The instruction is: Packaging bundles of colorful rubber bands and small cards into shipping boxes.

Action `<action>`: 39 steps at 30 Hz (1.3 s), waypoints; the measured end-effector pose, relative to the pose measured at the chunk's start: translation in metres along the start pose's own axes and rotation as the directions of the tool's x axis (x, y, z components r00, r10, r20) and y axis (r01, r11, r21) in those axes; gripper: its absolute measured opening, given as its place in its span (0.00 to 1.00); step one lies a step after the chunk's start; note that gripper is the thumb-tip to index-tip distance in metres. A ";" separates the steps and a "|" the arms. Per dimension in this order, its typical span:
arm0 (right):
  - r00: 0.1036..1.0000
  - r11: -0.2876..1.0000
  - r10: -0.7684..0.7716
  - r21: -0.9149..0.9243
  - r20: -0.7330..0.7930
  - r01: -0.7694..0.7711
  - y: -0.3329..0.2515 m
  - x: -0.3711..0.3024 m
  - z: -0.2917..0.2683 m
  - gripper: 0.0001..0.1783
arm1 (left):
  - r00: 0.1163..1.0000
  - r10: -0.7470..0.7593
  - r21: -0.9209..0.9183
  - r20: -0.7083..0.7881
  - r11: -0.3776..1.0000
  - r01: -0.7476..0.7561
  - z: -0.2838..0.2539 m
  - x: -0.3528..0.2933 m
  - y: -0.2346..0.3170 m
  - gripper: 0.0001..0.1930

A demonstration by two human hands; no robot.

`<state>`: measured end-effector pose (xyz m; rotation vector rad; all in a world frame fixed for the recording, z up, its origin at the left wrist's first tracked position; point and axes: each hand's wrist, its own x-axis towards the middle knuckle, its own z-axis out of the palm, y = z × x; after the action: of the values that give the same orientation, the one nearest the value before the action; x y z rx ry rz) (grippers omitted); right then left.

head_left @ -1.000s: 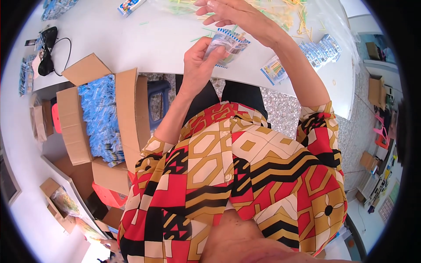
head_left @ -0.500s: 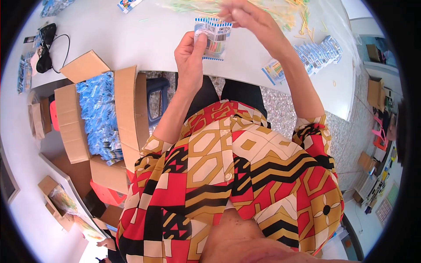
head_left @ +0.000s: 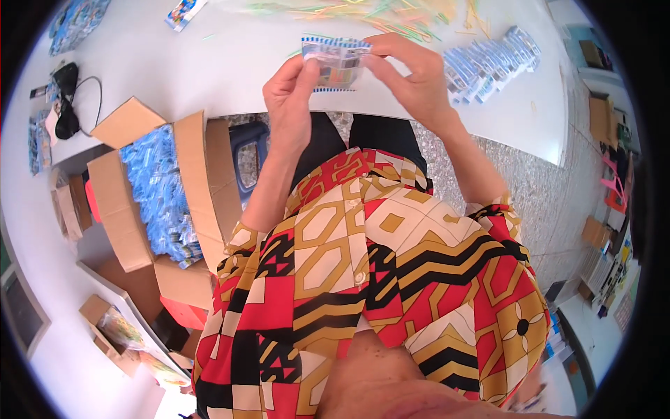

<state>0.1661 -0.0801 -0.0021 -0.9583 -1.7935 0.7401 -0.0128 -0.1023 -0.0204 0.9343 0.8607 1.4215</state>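
Observation:
Over the white table (head_left: 230, 70) I hold up a small clear packet (head_left: 338, 66) with blue-and-white striped edges and coloured pieces inside. My left hand (head_left: 287, 98) pinches its left side, thumb in front. My right hand (head_left: 417, 77) has its thumb and fingers closed at the packet's upper right corner. Beyond the hands lie loose thin yellow, green and orange sticks (head_left: 349, 19). To the right of my right hand is an overlapping row of similar blue-and-white packets (head_left: 492, 63).
At my left stands an open cardboard box (head_left: 115, 209) full of blue packets (head_left: 159, 188). A blue stool (head_left: 248, 157) is beside it under the table edge. On the table's left are a black cabled device (head_left: 68, 101) and more packets (head_left: 78, 26). Shelves line the right.
My right hand has come down from above the packet to grip its right corner. The packet is now held between both hands. The view has shifted slightly.

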 end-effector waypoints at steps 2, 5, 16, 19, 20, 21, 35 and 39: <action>0.997 0.999 -0.031 -0.032 -0.073 0.029 0.001 -0.013 -0.005 0.06 | 0.999 -0.032 0.126 0.041 0.992 0.027 -0.007 -0.003 -0.008 0.09; 0.999 0.993 -0.017 -0.120 -0.030 0.013 0.010 -0.036 -0.009 0.05 | 0.992 -0.074 0.266 0.103 0.963 0.044 -0.001 -0.005 -0.022 0.08; 0.862 0.887 0.274 -0.234 -0.426 -0.397 0.033 -0.105 -0.042 0.05 | 0.872 -0.250 0.647 0.422 0.756 -0.096 0.046 0.009 -0.072 0.12; 0.820 0.875 0.317 -0.187 -0.476 -0.447 0.045 -0.117 -0.044 0.05 | 0.857 -0.200 0.741 0.476 0.616 -0.268 0.059 0.010 -0.080 0.18; 0.813 0.873 0.305 -0.195 -0.496 -0.446 0.045 -0.119 -0.045 0.05 | 0.846 -0.192 0.729 0.498 0.621 -0.288 0.063 0.010 -0.078 0.18; 0.813 0.872 0.302 -0.199 -0.498 -0.447 0.047 -0.120 -0.046 0.05 | 0.838 -0.190 0.739 0.512 0.594 -0.317 0.066 0.010 -0.078 0.18; 0.680 0.822 0.440 -0.043 -0.586 -0.568 0.055 -0.124 -0.066 0.24 | 0.846 -0.255 0.801 0.469 0.527 -0.284 0.087 0.029 -0.088 0.41; 0.643 0.819 0.468 0.026 -0.606 -0.573 0.065 -0.126 -0.079 0.27 | 0.815 -0.284 0.796 0.505 0.519 -0.313 0.091 0.036 -0.095 0.39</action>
<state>0.2900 -0.1484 -0.0819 -1.6639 -1.0218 0.5377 0.1083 -0.0620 -0.0677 2.0355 1.0685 0.5080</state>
